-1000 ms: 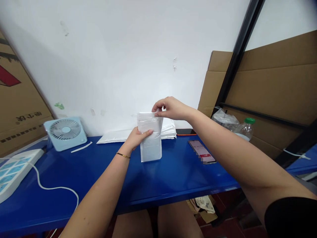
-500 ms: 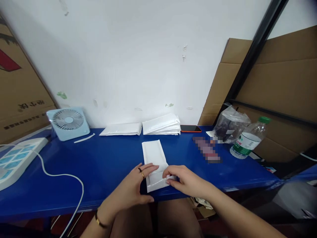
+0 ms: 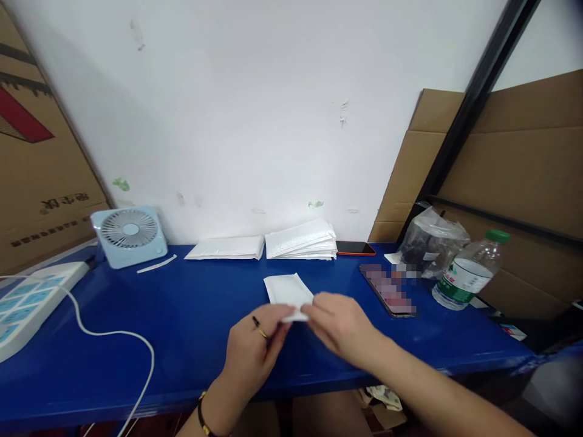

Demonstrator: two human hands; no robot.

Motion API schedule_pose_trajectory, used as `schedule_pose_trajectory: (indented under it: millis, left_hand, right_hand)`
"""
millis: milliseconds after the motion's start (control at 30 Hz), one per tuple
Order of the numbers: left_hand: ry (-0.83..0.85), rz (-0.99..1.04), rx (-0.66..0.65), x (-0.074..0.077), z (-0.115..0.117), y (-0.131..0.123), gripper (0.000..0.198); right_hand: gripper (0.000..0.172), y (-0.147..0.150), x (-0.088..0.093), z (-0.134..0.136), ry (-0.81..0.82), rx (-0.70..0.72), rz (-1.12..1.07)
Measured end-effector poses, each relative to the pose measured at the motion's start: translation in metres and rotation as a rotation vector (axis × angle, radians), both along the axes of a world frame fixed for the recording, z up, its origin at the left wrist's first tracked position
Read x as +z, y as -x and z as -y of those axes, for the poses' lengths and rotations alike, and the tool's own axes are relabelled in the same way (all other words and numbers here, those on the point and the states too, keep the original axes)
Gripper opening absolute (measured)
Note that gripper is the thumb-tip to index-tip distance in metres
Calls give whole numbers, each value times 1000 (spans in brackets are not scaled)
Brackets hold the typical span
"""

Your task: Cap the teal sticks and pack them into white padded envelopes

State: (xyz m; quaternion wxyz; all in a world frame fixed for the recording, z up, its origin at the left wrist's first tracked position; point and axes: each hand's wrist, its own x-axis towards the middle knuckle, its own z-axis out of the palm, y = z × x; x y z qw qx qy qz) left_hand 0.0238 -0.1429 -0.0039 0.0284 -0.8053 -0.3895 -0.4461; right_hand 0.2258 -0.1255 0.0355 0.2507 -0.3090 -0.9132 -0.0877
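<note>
A white padded envelope (image 3: pixel 288 288) lies in front of me on the blue table, its near end raised between my hands. My left hand (image 3: pixel 257 340) pinches the left part of that near edge, thumb below and fingers on top. On the right part of the same edge, my right hand (image 3: pixel 341 325) has its fingertips pressed together. The fingers cover the edge, so how it is folded there cannot be made out. Behind it, against the wall, are a flat stack of white envelopes (image 3: pixel 225 247) and a higher, fanned stack of envelopes (image 3: pixel 300 240).
On the left are a light blue fan (image 3: pixel 130 237), a white strip (image 3: pixel 157 264), a white power strip (image 3: pixel 40 300) and its cable (image 3: pixel 148 346). To the right are a phone (image 3: pixel 357 248), a second phone (image 3: pixel 387 291), a plastic bag (image 3: pixel 430 240) and a bottle (image 3: pixel 471 270).
My left hand has gone from spread fingers to a pinch on the envelope's near edge. That edge has lifted, and the envelope looks shorter. The camera view has shifted slightly.
</note>
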Motion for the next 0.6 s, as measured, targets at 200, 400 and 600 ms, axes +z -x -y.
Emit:
schedule_pose_trajectory:
  millis: [200, 400, 600]
  left_hand:
    - [121, 405, 174, 6, -31, 9, 63]
    - [317, 423, 155, -10, -41, 20, 59]
    - [434, 417, 111, -13, -39, 20, 54]
  right_hand:
    - [23, 14, 87, -131, 142, -260, -516]
    - [35, -7, 73, -228, 372, -634, -741]
    - [39, -25, 40, -227, 154, -942, -228]
